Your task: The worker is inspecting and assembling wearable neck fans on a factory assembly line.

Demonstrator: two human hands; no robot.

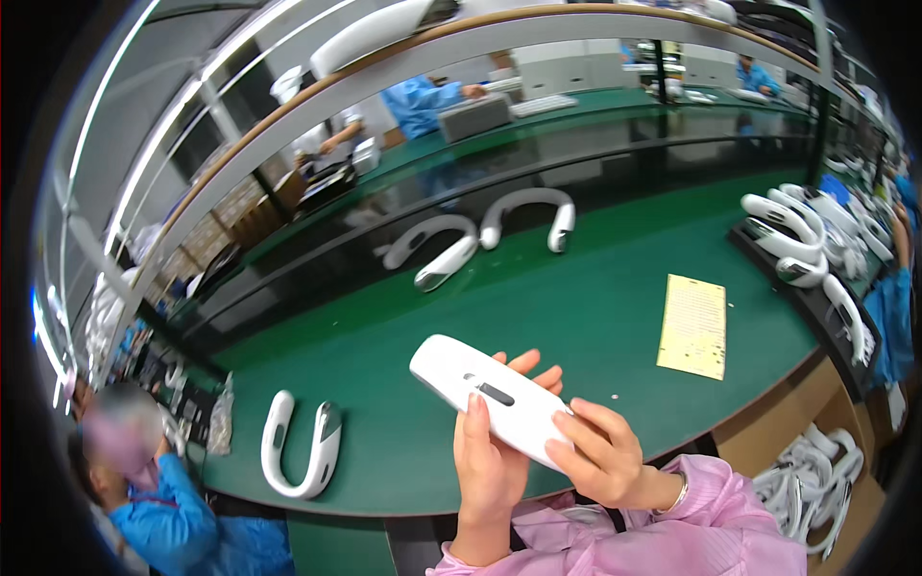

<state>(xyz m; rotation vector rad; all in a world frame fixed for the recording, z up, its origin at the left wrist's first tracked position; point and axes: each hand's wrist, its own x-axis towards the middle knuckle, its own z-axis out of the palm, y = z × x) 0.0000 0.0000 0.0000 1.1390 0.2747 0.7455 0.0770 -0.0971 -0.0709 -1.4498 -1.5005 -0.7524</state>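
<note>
At 6 o'clock, above green bench (576,317), we hold white U-shaped device (490,398): left hand (490,470) wrapped under it, thumb beside dark slot; right hand (600,461) pinching lower end. Tip, we reckon: firm grip, slot facing up. Yellow sheet (693,324) lies at 3 o'clock.

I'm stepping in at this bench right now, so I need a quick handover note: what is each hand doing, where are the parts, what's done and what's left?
Left hand: wrapped around the white U-shaped device from below, thumb up near its dark slot.
Right hand: fingers pinching the device's near end.
The device is held in the air above the green table, slot side up.
On the table: one white device at the left, two at the far edge, a yellow paper sheet to the right.
More white devices fill the rack at right.
Done: one piece picked up. Left: whether it is finished cannot be told.
</note>
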